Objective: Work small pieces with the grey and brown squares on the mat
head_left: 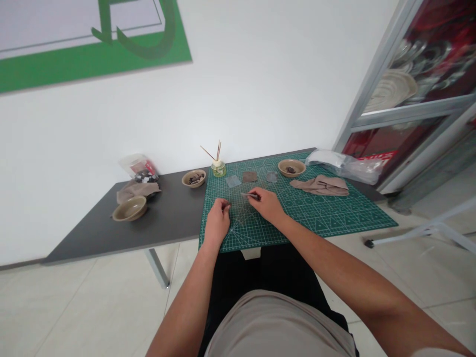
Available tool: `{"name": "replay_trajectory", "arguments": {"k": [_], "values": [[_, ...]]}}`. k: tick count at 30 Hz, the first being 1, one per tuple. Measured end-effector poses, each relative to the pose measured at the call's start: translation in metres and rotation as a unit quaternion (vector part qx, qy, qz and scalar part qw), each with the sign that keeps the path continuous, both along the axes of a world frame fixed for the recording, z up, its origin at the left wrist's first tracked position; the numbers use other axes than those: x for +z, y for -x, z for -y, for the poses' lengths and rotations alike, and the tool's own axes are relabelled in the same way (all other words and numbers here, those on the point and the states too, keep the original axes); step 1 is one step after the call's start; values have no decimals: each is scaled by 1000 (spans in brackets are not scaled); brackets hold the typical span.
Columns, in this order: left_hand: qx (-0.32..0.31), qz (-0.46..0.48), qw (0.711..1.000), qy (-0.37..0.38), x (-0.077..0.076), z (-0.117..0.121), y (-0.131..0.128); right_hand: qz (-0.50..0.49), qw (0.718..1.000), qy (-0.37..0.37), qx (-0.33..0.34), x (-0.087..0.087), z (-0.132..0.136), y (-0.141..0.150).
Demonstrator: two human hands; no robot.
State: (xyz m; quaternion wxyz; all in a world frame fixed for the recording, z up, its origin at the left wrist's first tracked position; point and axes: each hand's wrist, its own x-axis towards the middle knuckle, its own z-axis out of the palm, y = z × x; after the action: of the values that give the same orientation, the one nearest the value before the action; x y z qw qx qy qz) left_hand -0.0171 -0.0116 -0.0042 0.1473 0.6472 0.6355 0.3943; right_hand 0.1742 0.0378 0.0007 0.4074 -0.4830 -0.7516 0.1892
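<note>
Shirt (275,332) in a tan color at the very bottom of the view, with black pants (267,270) just past it. Two bare arms reaching out over a green cutting mat (334,220) on a table. Left hand (218,220) low on the mat, with fingers (225,205) bent and pinched down close to the mat, and no way to tell if anything sits between them. Right hand (267,206) just beside it, closed tight on a small pointed tool (251,196), held like a pencil, with the tip aimed at the left hand, over the middle of the mat. Past the hands on the mat, three small flat squares in a row: a see-through one (233,181), a brown one (250,176) and a gray one (271,177). Off to the right, a crumpled tan cloth (320,185), and at the far edge a tan bowl (281,168) with dark bits inside. Left of the mat, on the dark gray table (111,238), a small tan bowl (185,179) with dark bits, a wider tan bowl (130,208), another tan cloth (137,192) and a clear plastic box (138,167). Small glass jar (218,168) with thin sticks at the mat's far edge. Clear plastic bag (344,166) at the far right corner. White wall (260,99) behind it all, with a green and white sign (89,44) up high, and a glass cabinet (405,84) full of plates on the right.
</note>
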Motion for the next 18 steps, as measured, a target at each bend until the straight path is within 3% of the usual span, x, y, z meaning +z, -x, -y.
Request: {"name": "replay_trajectory", "arguments": {"k": [5,9,13,18], "values": [[-14,22,999,22,7,1,-9,-15,1000,6,5,4,8,16],[-23,70,997,34,5,-4,-14,57,998,-5,28,1,11,28],[1,63,998,32,2,-4,-16,106,989,-49,91,-6,12,31],[21,72,997,18,1,-2,-16,118,983,-81,111,-12,11,30]]}}
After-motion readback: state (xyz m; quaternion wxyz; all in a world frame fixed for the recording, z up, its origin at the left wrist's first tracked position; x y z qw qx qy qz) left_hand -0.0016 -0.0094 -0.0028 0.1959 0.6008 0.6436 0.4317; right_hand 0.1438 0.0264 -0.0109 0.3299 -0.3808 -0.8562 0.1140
